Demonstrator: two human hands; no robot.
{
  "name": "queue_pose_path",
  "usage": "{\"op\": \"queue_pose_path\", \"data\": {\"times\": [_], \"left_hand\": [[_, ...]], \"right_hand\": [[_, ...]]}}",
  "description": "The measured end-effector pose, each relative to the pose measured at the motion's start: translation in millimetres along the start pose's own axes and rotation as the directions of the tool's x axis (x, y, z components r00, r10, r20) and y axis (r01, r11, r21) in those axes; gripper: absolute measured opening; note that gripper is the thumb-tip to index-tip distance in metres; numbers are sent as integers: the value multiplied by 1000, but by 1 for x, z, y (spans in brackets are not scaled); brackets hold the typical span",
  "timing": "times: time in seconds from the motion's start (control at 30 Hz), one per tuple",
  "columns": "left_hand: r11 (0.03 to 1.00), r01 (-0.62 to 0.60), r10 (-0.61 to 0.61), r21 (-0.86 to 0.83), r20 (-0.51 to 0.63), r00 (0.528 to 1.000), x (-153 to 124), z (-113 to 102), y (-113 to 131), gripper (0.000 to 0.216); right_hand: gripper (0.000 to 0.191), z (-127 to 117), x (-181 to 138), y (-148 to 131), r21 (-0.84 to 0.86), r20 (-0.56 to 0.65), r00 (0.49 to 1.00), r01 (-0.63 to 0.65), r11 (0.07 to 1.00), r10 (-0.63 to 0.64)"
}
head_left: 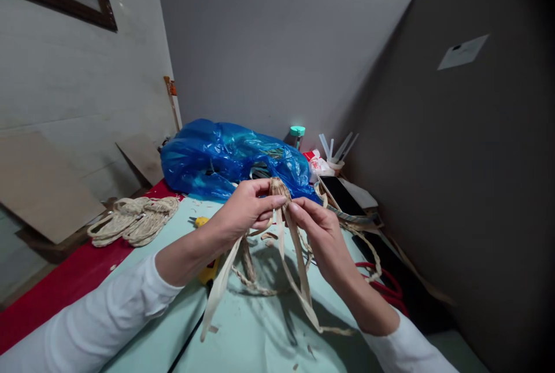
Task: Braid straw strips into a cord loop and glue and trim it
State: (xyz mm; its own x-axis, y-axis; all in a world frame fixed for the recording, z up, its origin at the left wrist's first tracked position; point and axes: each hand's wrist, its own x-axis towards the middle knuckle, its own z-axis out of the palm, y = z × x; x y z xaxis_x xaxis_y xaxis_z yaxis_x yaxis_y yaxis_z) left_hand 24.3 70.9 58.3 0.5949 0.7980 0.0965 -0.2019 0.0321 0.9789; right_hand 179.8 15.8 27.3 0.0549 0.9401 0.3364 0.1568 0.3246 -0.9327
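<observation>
Fingers of both hands pinched on a woven straw bundle, left hand gripping its top, right hand holding strips just below, loose straw strips trailing beneath the fingertips, blue plastic bag behind them.

Two hands work a small woven bundle of pale strips above a pale green table.

The left hand pinches the woven knot from the left with thumb and fingers, while the right hand meets it from the right, fingertips touching the loose strips that hang from the knot down to the pale green table top. A braided cord lies on the table under the hands. Behind them sits a crumpled blue plastic bag; to the left, coiled braided rope rests where a red cloth shows. A yellow tool lies partly hidden beneath the left forearm. A dark phone lies to the right, near a cup of white sticks.
</observation>
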Motion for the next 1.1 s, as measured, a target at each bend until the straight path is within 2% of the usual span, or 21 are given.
{"op": "queue_pose_path", "data": {"times": [0.17, 0.33, 0.5, 0.7, 0.87, 1.1], "left_hand": [[997, 28, -27, 76, -14, 1000, 0, 2, -8, 17], [985, 68, -61, 161, -52, 997, -1, 8, -4, 14], [970, 11, 8, 242, -78, 997, 1, 9, -5, 10], [974, -22, 45, 224, -96, 994, 2, 7, -17, 7], [979, 10, -2, 201, -44, 999, 2, 7, -14, 13], [985, 60, -77, 164, 103, 992, 4, 1, -6, 20]], "right_hand": [[21, 0, 0, 5, -7, -29, 1000, -7, 1000, 6], [21, 5, 0, 11, 22, -90, 996, -24, 999, 26], [22, 9, -1, 15, 45, -143, 989, -31, 999, 37], [21, 13, -2, 20, 81, -163, 985, -47, 996, 60], [18, 11, 0, 25, 185, -148, 983, -80, 979, 108], [17, 11, 3, 25, 402, -4, 978, -188, 896, 207]]}}
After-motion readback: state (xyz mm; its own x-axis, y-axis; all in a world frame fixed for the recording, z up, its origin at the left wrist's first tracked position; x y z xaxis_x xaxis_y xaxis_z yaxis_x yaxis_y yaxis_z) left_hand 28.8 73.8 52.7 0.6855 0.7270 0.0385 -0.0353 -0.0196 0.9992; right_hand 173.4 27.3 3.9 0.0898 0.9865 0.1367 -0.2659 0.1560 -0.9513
